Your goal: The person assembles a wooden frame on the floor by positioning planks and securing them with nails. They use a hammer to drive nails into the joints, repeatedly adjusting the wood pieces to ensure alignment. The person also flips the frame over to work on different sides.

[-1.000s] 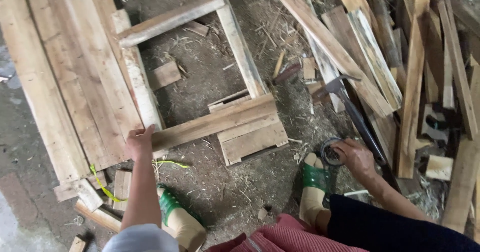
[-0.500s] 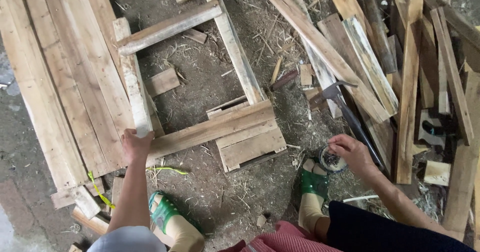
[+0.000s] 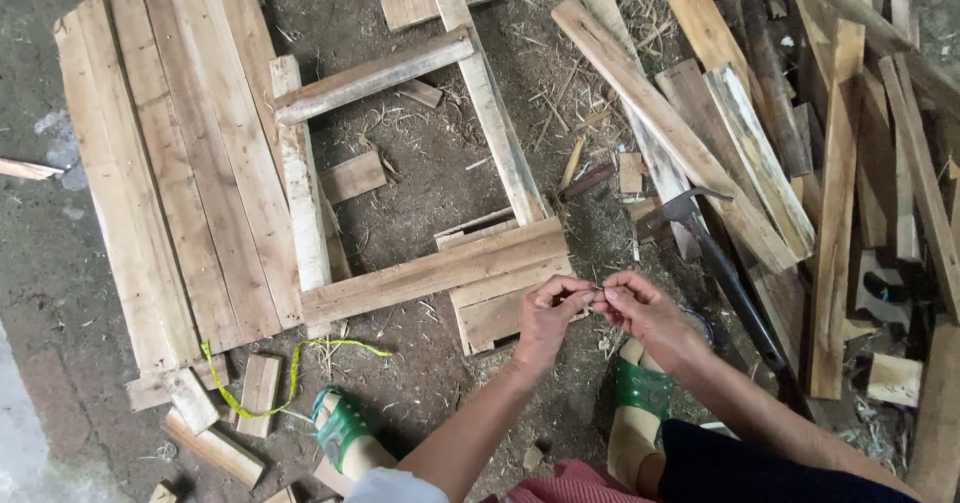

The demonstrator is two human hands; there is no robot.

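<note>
My left hand [image 3: 548, 315] and my right hand [image 3: 648, 313] meet fingertip to fingertip above the dirt floor. Both pinch a small thin nail [image 3: 593, 299] between them. Just beyond the hands lies the near rail of a rough square wooden frame [image 3: 430, 273], with short boards [image 3: 510, 298] stacked at its near right corner. A hammer with a dark handle [image 3: 722, 263] lies on the ground to the right of my right hand. A round tin [image 3: 706, 327] is partly hidden behind my right wrist.
A panel of long planks [image 3: 170, 173] lies on the left. Loose planks [image 3: 840, 163] are piled on the right. A yellow-green cord [image 3: 290, 363] and small wood blocks [image 3: 258, 391] lie near my left foot. My feet wear green sandals [image 3: 340, 431].
My left hand let go of the frame's near left corner and moved right. My right hand rose from the tin by my foot. The two hands now meet on the nail.
</note>
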